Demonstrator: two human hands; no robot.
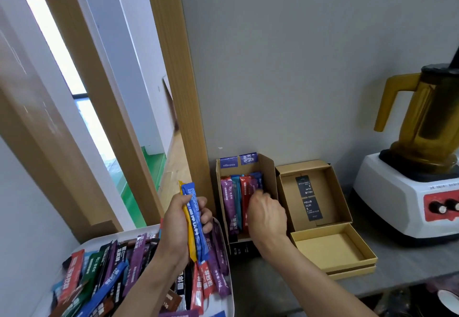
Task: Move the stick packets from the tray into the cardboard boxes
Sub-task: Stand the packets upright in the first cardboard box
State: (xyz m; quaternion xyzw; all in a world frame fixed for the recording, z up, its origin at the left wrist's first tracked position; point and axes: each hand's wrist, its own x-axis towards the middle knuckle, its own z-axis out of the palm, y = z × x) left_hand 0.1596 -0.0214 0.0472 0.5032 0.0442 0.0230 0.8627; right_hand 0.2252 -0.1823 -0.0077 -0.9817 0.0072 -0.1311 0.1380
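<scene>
Left hand (pixel 183 219): fingers curled round a blue packet (pixel 196 229) and a yellow packet (pixel 190 246), held upright over the tray's far corner.
Right hand (pixel 267 213): inside the left box (pixel 269 170), at the row of packets (pixel 232 200); fingertips are blurred, so I cannot tell whether it pinches or only pushes.
Tray (pixel 99 241): white, lower left, with a heap of packets (pixel 111 269).
Right box (pixel 289 207): just beside the left one, holding only black cards (pixel 308 197).
Handling: probably light, thin and slippery (the film looks glossy), and easy to bend. Better to grip several together at mid-length.
</scene>
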